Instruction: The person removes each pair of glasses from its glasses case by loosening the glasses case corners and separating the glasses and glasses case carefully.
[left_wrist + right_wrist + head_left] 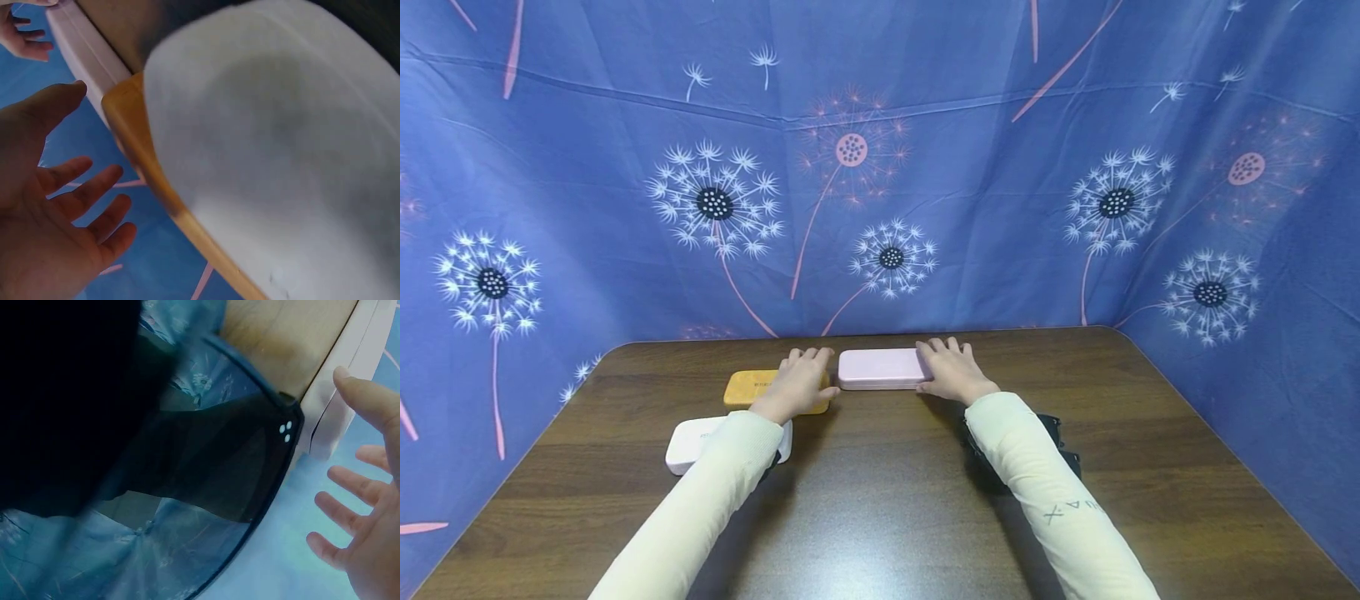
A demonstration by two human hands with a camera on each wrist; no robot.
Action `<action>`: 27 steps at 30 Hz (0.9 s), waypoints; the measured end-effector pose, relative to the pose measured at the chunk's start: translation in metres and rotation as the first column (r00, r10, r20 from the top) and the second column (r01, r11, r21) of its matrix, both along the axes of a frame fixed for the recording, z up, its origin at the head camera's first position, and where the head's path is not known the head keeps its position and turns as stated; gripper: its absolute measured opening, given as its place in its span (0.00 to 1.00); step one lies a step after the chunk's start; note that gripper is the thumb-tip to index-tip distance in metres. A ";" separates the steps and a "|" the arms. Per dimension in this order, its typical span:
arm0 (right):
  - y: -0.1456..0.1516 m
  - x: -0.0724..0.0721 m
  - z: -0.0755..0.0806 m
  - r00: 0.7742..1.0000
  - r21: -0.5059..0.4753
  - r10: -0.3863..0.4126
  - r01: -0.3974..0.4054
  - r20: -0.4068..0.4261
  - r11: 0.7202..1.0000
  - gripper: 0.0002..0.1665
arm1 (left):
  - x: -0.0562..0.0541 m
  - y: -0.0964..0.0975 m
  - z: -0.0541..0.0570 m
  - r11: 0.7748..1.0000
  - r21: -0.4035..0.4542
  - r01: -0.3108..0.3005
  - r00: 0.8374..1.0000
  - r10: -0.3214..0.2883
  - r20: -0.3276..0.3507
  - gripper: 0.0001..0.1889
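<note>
A pale pink case (880,369) lies lengthwise at the back middle of the table. My right hand (953,369) is at its right end, thumb in front and fingers spread over that end. Fingers loosely bent, my left hand (797,383) is over the right part of an orange case (747,388), hiding some of it. Its thumb points toward the pink case's left end. Under my left forearm sits a white case (688,442), partly covered by the sleeve. Dark sunglasses (250,450) lie beneath my right wrist, with three white dots near one lens corner.
The brown wooden table (865,492) has rounded back corners. A blue curtain (977,217) with a dandelion print hangs right behind its back edge and along both sides. Both sleeves stretch low across the table's front half.
</note>
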State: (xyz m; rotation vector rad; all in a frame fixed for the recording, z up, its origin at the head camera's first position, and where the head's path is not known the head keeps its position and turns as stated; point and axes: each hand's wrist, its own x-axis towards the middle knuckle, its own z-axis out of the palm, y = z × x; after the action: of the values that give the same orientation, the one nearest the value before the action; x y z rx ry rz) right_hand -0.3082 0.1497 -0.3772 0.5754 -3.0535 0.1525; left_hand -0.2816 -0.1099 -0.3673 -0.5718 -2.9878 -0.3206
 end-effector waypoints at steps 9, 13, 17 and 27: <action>0.003 -0.002 -0.003 1.000 0.034 -0.026 0.025 0.013 0.999 0.45 | -0.010 0.014 -0.013 0.996 -0.050 -0.069 0.997 0.071 0.028 0.34; 0.004 -0.003 -0.005 1.000 0.023 -0.019 0.019 0.000 1.000 0.44 | -0.012 0.019 -0.016 0.993 -0.075 -0.093 0.995 0.096 0.035 0.35; 0.005 -0.004 -0.007 1.000 0.017 -0.025 0.025 0.004 1.000 0.42 | -0.013 0.023 -0.019 0.992 -0.081 -0.100 0.995 0.102 0.016 0.33; 0.002 -0.003 -0.010 1.000 0.012 -0.018 0.018 0.014 1.000 0.39 | -0.015 0.030 -0.024 0.991 -0.083 -0.108 0.994 0.108 -0.001 0.34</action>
State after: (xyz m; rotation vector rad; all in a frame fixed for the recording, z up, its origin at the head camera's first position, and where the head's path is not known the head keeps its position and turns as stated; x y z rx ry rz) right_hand -0.3114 0.1514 -0.3869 0.5500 -3.0746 0.1383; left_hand -0.2966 -0.0800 -0.3911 -0.4144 -3.0324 -0.1903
